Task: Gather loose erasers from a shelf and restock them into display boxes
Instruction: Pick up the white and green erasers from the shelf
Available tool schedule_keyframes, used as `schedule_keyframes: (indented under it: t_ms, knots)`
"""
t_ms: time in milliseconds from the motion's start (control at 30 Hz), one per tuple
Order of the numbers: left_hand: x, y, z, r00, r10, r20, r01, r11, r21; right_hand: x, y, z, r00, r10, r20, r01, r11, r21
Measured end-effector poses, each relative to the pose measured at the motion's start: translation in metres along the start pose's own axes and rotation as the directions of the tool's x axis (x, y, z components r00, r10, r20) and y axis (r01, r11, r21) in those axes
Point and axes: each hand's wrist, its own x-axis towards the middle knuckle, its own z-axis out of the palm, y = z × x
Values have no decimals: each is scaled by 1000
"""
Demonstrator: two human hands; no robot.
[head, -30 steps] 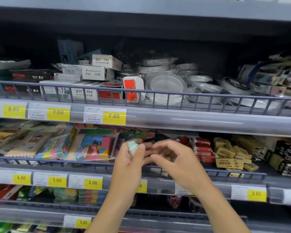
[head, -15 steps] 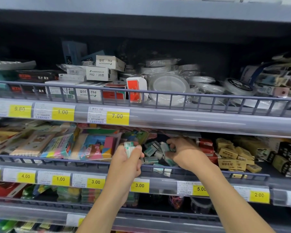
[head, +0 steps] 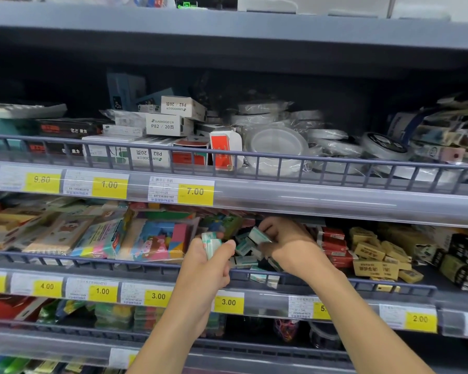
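Both hands reach into the middle shelf. My left hand [head: 206, 265] grips a small stack of white-and-teal erasers [head: 210, 242], thumb pressed against them. My right hand [head: 289, 247] is inside the shelf and pinches one white-and-teal eraser [head: 257, 235], lifted above the pile. Several loose erasers of the same kind [head: 245, 255] lie jumbled between the two hands behind the wire rail [head: 65, 259]. No display box for them shows plainly; the space under my right hand is hidden.
Red eraser boxes [head: 333, 245] and yellow erasers [head: 370, 252] lie right of my right hand. Colourful packets [head: 157, 238] fill the shelf to the left. The shelf above holds white boxes [head: 169, 125] and tape rolls [head: 276, 144]. Price tags line each shelf edge.
My right hand went from beside the left hand into the eraser pile and now lifts one eraser out. My left hand kept its stack and barely moved.
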Motion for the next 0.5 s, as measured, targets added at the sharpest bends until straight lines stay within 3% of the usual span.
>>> schedule_keyframes:
  t_ms: [100, 167, 300, 500]
  knots:
    - [-3, 1, 0, 1000, 14, 27, -13, 999, -35, -26, -9, -6, 989, -105, -106, 144, 860, 489]
    - [-5, 2, 3, 998, 49, 51, -45, 996, -82, -49, -21, -5, 971, -220, -92, 232, 774, 590]
    - [-8, 2, 10, 993, 90, 77, -77, 985, -156, -74, -43, 11, 956, -264, -128, 282, 707, 649]
    - [-7, -6, 11, 992, 118, 43, -115, 991, -66, -84, -47, 21, 945, -258, -202, 324, 828, 458]
